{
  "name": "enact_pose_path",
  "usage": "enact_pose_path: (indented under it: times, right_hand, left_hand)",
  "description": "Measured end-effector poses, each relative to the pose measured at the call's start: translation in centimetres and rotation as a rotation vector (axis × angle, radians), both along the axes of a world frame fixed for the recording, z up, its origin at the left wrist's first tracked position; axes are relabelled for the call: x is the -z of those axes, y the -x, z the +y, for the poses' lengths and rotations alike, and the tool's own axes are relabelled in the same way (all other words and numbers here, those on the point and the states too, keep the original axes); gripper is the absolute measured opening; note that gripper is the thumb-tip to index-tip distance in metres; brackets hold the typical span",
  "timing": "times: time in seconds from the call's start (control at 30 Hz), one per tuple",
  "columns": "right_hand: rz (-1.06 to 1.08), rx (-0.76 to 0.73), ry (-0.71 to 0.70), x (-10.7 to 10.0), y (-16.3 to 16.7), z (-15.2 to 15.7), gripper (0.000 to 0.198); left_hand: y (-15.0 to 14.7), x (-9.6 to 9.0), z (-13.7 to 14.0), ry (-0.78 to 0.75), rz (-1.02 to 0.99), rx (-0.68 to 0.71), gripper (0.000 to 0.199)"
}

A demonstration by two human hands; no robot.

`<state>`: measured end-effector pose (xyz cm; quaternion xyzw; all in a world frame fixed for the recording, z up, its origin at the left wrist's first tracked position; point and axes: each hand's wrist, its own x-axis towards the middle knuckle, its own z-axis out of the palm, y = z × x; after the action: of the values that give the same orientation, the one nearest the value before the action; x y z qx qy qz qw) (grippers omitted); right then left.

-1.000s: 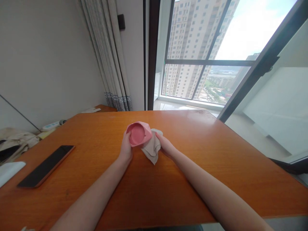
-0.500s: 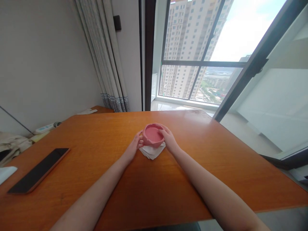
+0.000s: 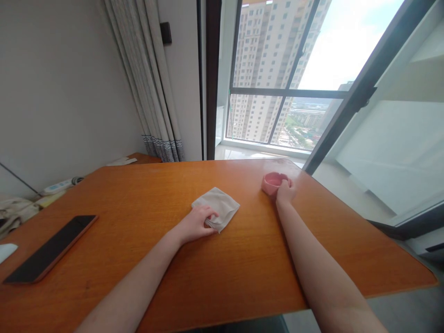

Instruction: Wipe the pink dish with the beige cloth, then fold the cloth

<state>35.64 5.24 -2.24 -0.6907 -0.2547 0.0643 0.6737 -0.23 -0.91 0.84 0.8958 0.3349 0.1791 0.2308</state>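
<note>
My right hand [image 3: 285, 189] grips the near right rim of a pink ashtray [image 3: 269, 185], a round dish with a notched edge, at the far right of the table. Its hollow faces up. In the middle of the table lies a stack of folded off-white napkins [image 3: 225, 204], set like a diamond. My left hand [image 3: 199, 224] is at the near left side of that stack, with curled fingers over the napkins and the thumb at the near corner. The palm hides part of the stack's left side.
A flat black panel with a reddish edge [image 3: 52, 249] lies at the table's left. Beyond it are a white power strip [image 3: 57, 187] and crumpled cloth [image 3: 15, 213]. The brown wooden table [image 3: 138, 189] ends near a curtain [image 3: 145, 78] and a tall window.
The ashtray has moved off the napkins to the right in my right hand. My left hand has let go of it and come down onto the napkins, now fully uncovered by the ashtray.
</note>
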Motion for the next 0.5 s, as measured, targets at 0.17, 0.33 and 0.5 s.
enact_pose_path:
  times: [0.17, 0.33, 0.5]
  right_hand:
    - [-0.022, 0.055, 0.193, -0.1, -0.6, 0.2, 0.042]
    - [-0.046, 0.053, 0.399, -0.3, -1.4, -0.2, 0.04]
    - [-0.081, 0.047, 0.51, -0.6, -1.6, -0.5, 0.041]
  left_hand:
    - [-0.4, -0.2, -0.6, 0.02, -0.05, 0.01, 0.016]
    - [-0.3, -0.1, -0.6, 0.289, -0.205, -0.008, 0.02]
    - [-0.4, 0.3, 0.0, 0.664, -0.473, -0.053, 0.023]
